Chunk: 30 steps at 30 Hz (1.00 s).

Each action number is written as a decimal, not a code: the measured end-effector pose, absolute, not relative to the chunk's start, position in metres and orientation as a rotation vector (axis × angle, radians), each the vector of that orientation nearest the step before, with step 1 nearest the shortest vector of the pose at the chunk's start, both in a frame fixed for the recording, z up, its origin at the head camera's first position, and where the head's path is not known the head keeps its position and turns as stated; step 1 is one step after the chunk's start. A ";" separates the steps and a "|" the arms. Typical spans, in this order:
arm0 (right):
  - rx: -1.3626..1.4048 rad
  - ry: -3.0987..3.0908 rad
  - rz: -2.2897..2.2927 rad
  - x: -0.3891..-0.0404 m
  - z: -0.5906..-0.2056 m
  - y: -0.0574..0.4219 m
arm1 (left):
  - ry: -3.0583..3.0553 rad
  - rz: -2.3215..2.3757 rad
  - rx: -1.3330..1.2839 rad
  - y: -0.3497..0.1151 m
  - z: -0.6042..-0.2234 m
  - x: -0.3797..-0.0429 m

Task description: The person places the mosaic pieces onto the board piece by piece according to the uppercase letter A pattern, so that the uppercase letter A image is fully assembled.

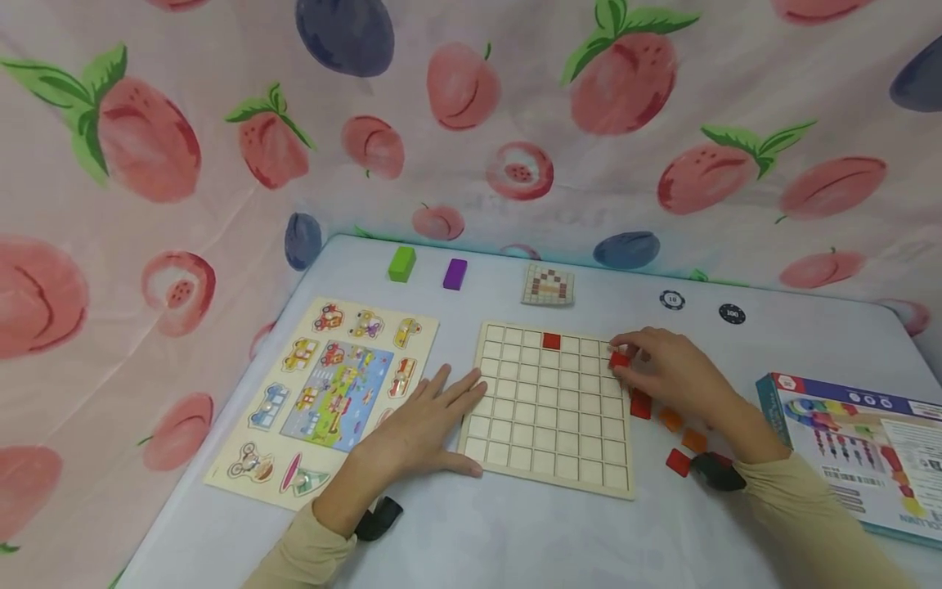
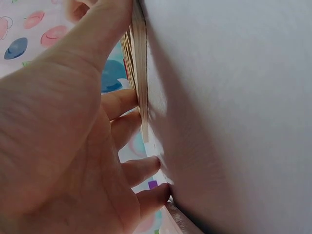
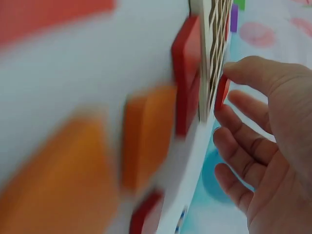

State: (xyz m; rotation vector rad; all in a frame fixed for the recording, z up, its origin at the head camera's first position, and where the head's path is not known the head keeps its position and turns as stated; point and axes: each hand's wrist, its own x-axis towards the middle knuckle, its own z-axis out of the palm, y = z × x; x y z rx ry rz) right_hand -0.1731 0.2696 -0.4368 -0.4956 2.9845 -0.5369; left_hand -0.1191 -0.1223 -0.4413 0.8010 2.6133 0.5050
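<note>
A pale wooden grid board (image 1: 548, 409) lies in the middle of the table, with one red tile (image 1: 551, 340) in its top row. Thumb and fingers of my right hand (image 1: 677, 372) pinch another red square tile (image 3: 222, 92) at the board's upper right corner. Spread out, the fingers of my left hand (image 1: 401, 425) touch the board's left edge, as the left wrist view also shows. Beside the board's right edge lie loose tiles, among them a red one (image 1: 641, 403), an orange one (image 1: 693, 440) and a nearer red one (image 1: 678, 462); my right wrist partly covers others.
Left of the grid is a vehicle puzzle board (image 1: 338, 397), partly under my left arm. Behind stand a green block (image 1: 401, 264), a purple block (image 1: 455, 274) and a pattern card (image 1: 548, 285). Two round chips (image 1: 732, 313) lie back right; a printed box (image 1: 861, 450) is at right.
</note>
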 end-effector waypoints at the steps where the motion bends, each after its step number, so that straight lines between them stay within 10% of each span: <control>1: -0.532 2.970 -0.542 -0.176 -0.438 0.264 | 2.615 0.500 0.799 -0.122 -0.441 -0.119; 30: -0.760 2.995 -0.569 -0.189 -0.447 0.217 | 2.627 0.496 0.803 -0.122 -0.441 -0.120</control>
